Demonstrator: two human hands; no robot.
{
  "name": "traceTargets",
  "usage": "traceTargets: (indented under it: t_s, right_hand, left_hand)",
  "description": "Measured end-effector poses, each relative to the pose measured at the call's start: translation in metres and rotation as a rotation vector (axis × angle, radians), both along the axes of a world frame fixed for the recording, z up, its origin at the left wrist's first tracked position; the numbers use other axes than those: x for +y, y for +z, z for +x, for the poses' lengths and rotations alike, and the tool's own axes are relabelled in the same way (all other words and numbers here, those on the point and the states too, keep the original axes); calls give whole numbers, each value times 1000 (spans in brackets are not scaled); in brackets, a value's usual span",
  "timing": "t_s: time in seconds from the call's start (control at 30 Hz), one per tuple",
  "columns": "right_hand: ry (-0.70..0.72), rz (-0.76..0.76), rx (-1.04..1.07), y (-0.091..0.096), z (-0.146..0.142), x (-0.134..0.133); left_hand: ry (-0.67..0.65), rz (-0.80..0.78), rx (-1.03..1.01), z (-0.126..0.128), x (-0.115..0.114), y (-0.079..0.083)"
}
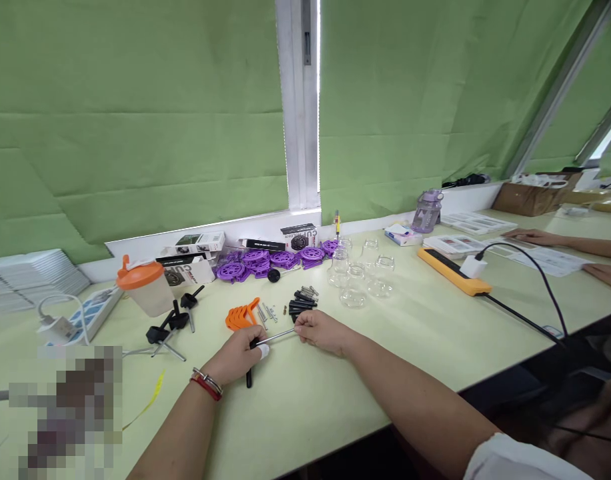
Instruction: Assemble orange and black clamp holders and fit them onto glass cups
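My left hand [239,353] is closed around the black end of a thin metal rod [279,337]. A black handle [249,377] sticks out below that fist. The fingertips of my right hand [321,331] pinch the rod's other end. Just beyond my hands lie orange curved parts [242,314], metal screws [268,312] and black cylindrical handles [301,304]. Small springs [310,291] are beside the handles. To the left, several black crank pieces with metal rods [159,333] rest on the table.
Purple plastic parts [255,263] and boxes [190,270] line the back. Clear glass jars [353,293] stand right of centre. An orange-lidded cup [146,287] and power strip [98,313] are left; a yellow power strip [450,270] is right. Another person's hands [535,237] rest near papers.
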State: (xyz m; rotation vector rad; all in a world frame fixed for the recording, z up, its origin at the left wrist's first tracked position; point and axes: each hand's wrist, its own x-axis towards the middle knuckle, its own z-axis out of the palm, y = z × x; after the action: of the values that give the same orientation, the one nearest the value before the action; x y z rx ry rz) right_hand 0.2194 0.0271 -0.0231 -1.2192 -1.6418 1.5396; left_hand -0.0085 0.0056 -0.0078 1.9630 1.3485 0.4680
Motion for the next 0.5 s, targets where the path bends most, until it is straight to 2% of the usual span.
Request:
traceTargets:
  t_s: [0.5]
  right_hand:
    - [-1, 1, 27, -7, -1, 3]
  left_hand:
    - [-8, 5, -5, 0, 0, -1]
